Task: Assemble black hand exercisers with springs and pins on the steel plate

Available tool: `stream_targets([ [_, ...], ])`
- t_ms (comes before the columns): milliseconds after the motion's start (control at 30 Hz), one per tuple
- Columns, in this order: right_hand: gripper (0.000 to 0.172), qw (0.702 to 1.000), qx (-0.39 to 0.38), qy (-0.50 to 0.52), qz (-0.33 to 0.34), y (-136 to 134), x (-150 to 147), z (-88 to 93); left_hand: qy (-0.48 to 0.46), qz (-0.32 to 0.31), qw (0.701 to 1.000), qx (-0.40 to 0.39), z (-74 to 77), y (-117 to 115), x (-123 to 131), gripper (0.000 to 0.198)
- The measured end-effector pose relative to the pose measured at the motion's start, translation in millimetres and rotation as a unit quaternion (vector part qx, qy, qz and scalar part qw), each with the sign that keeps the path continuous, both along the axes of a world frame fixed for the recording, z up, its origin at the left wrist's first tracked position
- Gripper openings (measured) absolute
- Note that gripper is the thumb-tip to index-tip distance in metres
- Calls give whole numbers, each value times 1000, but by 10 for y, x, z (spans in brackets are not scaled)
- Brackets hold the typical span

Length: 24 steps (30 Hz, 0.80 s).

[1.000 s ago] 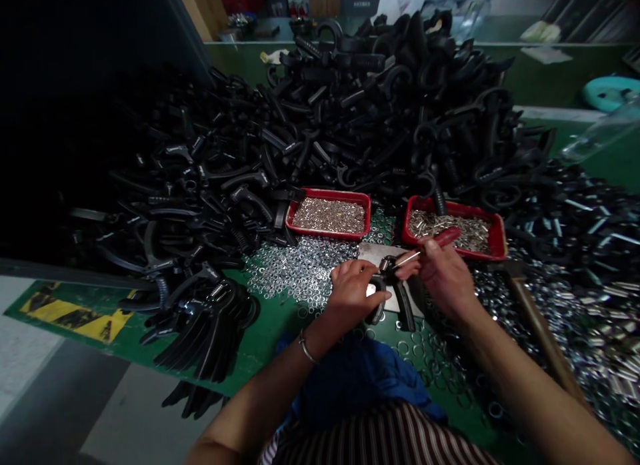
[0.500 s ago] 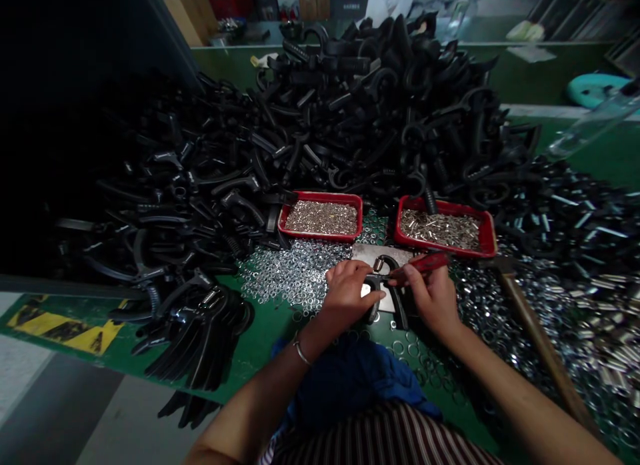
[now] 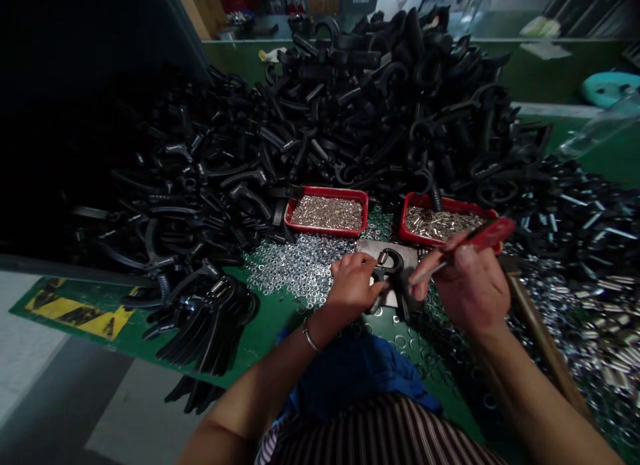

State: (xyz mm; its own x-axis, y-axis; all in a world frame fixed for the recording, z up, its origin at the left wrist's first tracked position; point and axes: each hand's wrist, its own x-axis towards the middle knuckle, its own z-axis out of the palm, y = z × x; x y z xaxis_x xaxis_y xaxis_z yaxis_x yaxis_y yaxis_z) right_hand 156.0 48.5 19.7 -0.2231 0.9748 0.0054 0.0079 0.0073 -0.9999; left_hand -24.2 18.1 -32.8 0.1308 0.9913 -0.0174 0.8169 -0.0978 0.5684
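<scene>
My left hand point(image 3: 354, 284) is closed on a black spring clamp point(image 3: 395, 262). The clamp has a curved jaw, a metal coil spring near its top and two legs pointing towards me. It rests over a small metal plate point(image 3: 369, 248) on the bench. To the right, my right hand point(image 3: 475, 285) grips a red-handled screwdriver point(image 3: 493, 234). Its thin metal shaft points down and left, with the tip apart from the clamp. The fingers of my left hand partly hide the clamp's left side.
Behind are red trays of small metal pins point(image 3: 327, 230) point(image 3: 410, 237) and a large heap of black clamp parts point(image 3: 350, 112). Loose metal rings point(image 3: 290, 268) lie to the left. A wooden-handled hammer point(image 3: 543, 338) lies right, beside more metal parts. Stacked black clamps point(image 3: 200, 332) overhang the front edge.
My right hand has pulled the screwdriver away from the clamp, up and to the right. My left hand stays on the clamp. The whole view has shifted slightly.
</scene>
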Motion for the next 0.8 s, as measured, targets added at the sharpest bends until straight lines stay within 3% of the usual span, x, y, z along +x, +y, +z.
stream_targets([
  [100, 32, 999, -8, -16, -33, 43, 17, -224, -4, -9, 1000, -8, -12, 14, -2, 43],
  [267, 26, 998, 14, -48, -27, 105, 7, -586, -12, -17, 1000, -3, -14, 25, -18, 42],
  [467, 26, 997, 19, -78, -18, 95, -2, -555, -16, -13, 1000, -21, 20, 35, -6, 42],
  [667, 23, 979, 68, -177, -69, 33, -73, -533, -22, -9, 999, -22, 28, 34, -1, 41],
  [800, 24, 979, 67, -172, -84, 0, -108, -556, -23, -6, 1000, -20, 18, 25, 3, 40],
])
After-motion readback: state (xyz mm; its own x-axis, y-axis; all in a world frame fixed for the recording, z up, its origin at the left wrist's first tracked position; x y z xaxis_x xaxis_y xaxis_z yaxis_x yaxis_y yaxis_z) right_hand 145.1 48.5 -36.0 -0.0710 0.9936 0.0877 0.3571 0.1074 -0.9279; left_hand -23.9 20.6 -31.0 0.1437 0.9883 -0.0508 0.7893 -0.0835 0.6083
